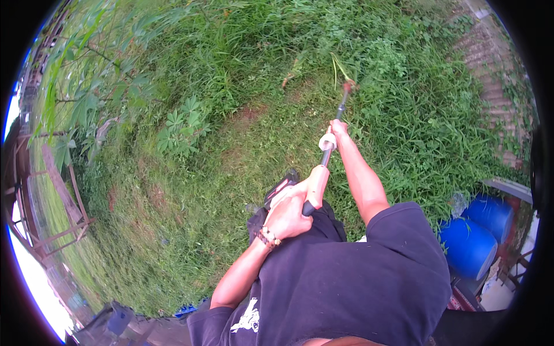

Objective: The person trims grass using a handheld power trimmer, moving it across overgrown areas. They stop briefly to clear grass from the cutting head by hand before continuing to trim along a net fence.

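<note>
A long pole tool [318, 184], which looks like a cordless grass trimmer, slants up and away from my body. My left hand [289, 216], with beaded bracelets at the wrist, is closed around its rear grip beside the orange-pink housing. Farther up, my right hand [339, 127] holds the dark shaft near a whitish loop handle [327, 141]. The tool's reddish head [347, 85] is blurred, low over the grass. Pale green stalks [339, 69] stick out just beyond it. A black and red part [281, 189] shows by my left hand; whether it is a battery pack is unclear.
Tall grass and weeds [424, 108] grow ahead and right, and a leafy young plant [184, 129] stands left of the shorter grass. Branches hang at upper left. Corrugated sheets [495, 95] line the right edge, above blue plastic drums [467, 248]. A wooden frame [65, 235] stands far left.
</note>
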